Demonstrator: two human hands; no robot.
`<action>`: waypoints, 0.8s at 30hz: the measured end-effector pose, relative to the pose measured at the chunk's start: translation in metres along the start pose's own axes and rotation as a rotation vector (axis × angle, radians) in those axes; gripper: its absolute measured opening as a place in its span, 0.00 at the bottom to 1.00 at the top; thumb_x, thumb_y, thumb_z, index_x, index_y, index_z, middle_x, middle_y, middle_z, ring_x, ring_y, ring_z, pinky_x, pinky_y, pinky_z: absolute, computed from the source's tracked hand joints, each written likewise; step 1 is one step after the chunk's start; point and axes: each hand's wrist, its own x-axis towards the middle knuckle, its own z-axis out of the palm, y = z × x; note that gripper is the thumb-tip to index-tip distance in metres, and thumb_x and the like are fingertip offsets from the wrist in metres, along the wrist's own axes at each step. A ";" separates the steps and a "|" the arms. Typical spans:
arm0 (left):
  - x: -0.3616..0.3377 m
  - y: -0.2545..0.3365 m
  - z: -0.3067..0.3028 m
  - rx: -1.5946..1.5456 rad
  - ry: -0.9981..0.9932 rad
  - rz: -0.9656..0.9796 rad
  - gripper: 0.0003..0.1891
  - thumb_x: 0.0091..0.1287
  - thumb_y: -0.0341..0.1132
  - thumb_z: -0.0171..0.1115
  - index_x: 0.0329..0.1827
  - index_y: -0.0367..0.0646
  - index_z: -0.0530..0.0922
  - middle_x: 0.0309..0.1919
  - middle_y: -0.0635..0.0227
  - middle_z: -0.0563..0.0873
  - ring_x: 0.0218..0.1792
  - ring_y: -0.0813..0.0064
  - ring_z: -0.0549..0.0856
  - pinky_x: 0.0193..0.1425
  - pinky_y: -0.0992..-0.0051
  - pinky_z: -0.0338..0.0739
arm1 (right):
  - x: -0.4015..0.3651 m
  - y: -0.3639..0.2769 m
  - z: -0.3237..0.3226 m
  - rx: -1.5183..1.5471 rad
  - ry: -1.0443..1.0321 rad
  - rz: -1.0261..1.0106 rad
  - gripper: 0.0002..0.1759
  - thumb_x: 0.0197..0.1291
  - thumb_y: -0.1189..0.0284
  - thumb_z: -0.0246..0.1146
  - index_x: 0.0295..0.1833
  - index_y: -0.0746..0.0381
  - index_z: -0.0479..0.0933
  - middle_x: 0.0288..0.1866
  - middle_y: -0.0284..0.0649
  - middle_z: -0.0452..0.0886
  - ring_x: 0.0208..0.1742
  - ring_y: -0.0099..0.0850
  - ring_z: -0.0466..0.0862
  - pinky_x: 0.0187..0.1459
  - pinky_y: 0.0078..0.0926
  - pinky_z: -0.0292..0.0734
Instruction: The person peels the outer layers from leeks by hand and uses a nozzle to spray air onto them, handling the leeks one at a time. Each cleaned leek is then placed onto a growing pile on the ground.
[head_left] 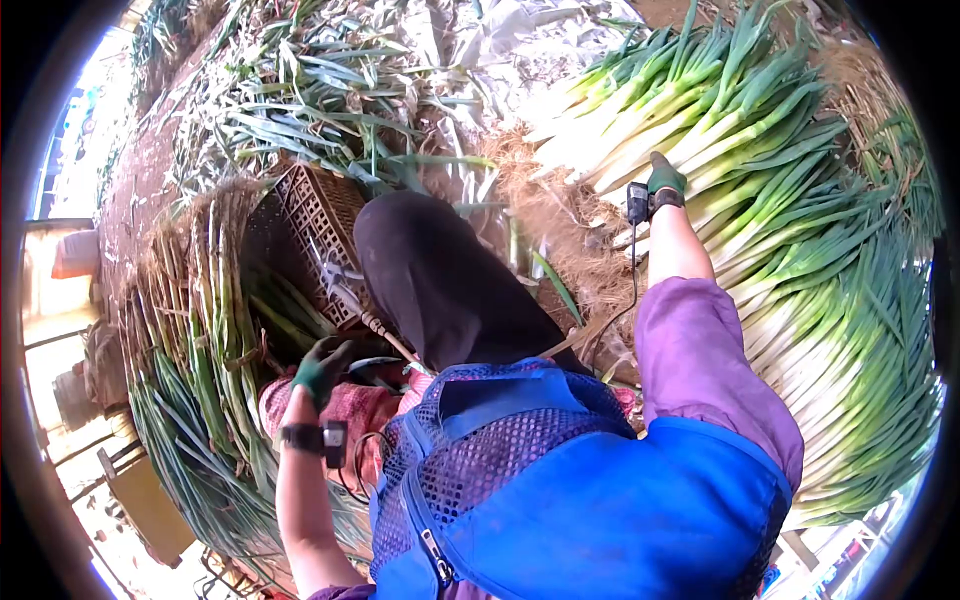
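My right hand (667,180), in a green glove with dark fingertips, lies over the pile of trimmed leeks (720,150) at the right. One finger stretches across the white stalks; the others are largely hidden. My left hand (320,372), in the same kind of glove, hovers beside the pink cloth (345,405) near my knee, its fingers loosely spread with nothing visible in them. Just left of it stand untrimmed leeks (205,330) with brown outer leaves. A stick-like tool with a grey metal head (340,280) leans between the left hand and my dark-trousered leg.
A brown plastic crate (318,225) stands tilted behind the tool. Stripped green leaves (320,90) and pale peelings (480,60) cover the ground ahead. Root trimmings (565,225) lie along the white ends of the leek pile. A cable (633,270) hangs from my right wrist device.
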 end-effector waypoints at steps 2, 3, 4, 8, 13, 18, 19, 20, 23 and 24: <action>0.004 0.006 0.027 -0.033 -0.099 -0.218 0.22 0.76 0.47 0.62 0.60 0.37 0.81 0.48 0.63 0.89 0.40 0.69 0.86 0.47 0.70 0.83 | -0.022 -0.006 -0.009 0.051 -0.033 0.008 0.50 0.54 0.49 0.77 0.70 0.74 0.67 0.64 0.57 0.80 0.55 0.48 0.86 0.56 0.46 0.83; 0.008 0.004 0.035 -0.074 -0.134 -0.316 0.22 0.74 0.47 0.64 0.59 0.37 0.82 0.47 0.63 0.89 0.41 0.70 0.87 0.48 0.70 0.82 | -0.027 -0.006 -0.011 0.036 -0.096 0.009 0.52 0.54 0.40 0.74 0.67 0.74 0.72 0.63 0.55 0.82 0.55 0.46 0.86 0.57 0.45 0.82; 0.016 -0.002 0.042 -0.116 -0.169 -0.411 0.22 0.72 0.47 0.66 0.59 0.38 0.82 0.47 0.64 0.90 0.43 0.71 0.87 0.49 0.70 0.82 | -0.008 -0.002 -0.009 -0.033 -0.095 -0.024 0.49 0.56 0.40 0.73 0.65 0.72 0.74 0.55 0.52 0.83 0.45 0.43 0.84 0.48 0.44 0.82; 0.078 -0.101 0.053 -0.046 -0.371 -0.098 0.24 0.60 0.42 0.73 0.57 0.40 0.84 0.44 0.66 0.90 0.45 0.69 0.87 0.54 0.69 0.81 | 0.021 -0.002 -0.007 -0.182 -0.165 -0.118 0.40 0.61 0.41 0.68 0.62 0.65 0.79 0.38 0.45 0.84 0.24 0.37 0.80 0.31 0.42 0.80; 0.079 -0.090 0.067 0.539 -0.353 0.851 0.29 0.52 0.30 0.73 0.61 0.44 0.77 0.54 0.64 0.84 0.55 0.72 0.83 0.59 0.71 0.79 | -0.015 -0.014 -0.026 -0.217 -0.287 -0.149 0.34 0.62 0.49 0.69 0.62 0.66 0.80 0.44 0.48 0.84 0.29 0.38 0.80 0.35 0.41 0.80; 0.131 -0.140 0.056 -0.231 -0.137 0.435 0.13 0.66 0.44 0.69 0.48 0.49 0.81 0.41 0.67 0.86 0.42 0.65 0.85 0.50 0.67 0.81 | -0.053 -0.020 -0.027 -0.550 -0.149 -0.509 0.38 0.62 0.52 0.69 0.64 0.74 0.76 0.56 0.59 0.84 0.46 0.44 0.85 0.51 0.40 0.81; 0.125 -0.127 0.066 -0.736 -0.062 0.312 0.14 0.67 0.47 0.70 0.47 0.50 0.81 0.38 0.67 0.85 0.42 0.65 0.85 0.50 0.66 0.82 | -0.087 -0.022 -0.024 -0.514 -0.055 -0.583 0.40 0.62 0.53 0.70 0.65 0.77 0.74 0.61 0.61 0.83 0.53 0.44 0.83 0.57 0.41 0.78; 0.078 -0.065 0.077 -1.164 -0.097 0.224 0.15 0.65 0.48 0.73 0.47 0.52 0.81 0.34 0.69 0.84 0.42 0.65 0.86 0.52 0.66 0.83 | -0.104 -0.026 -0.021 -0.535 -0.137 -0.650 0.41 0.61 0.53 0.71 0.65 0.79 0.72 0.59 0.56 0.84 0.57 0.42 0.81 0.58 0.40 0.77; 0.043 -0.026 0.067 -1.096 -0.207 0.103 0.16 0.76 0.53 0.60 0.46 0.50 0.80 0.34 0.72 0.83 0.40 0.71 0.85 0.48 0.71 0.82 | -0.130 -0.027 0.012 -0.332 -0.561 -0.778 0.32 0.61 0.59 0.72 0.62 0.73 0.76 0.49 0.43 0.85 0.47 0.30 0.81 0.50 0.29 0.78; 0.027 -0.009 0.062 -1.007 -0.196 0.091 0.15 0.77 0.52 0.59 0.47 0.49 0.81 0.35 0.71 0.83 0.40 0.71 0.85 0.49 0.70 0.82 | -0.169 -0.033 0.020 -0.268 -0.754 -0.696 0.30 0.62 0.61 0.72 0.61 0.71 0.76 0.48 0.42 0.84 0.46 0.27 0.81 0.49 0.25 0.78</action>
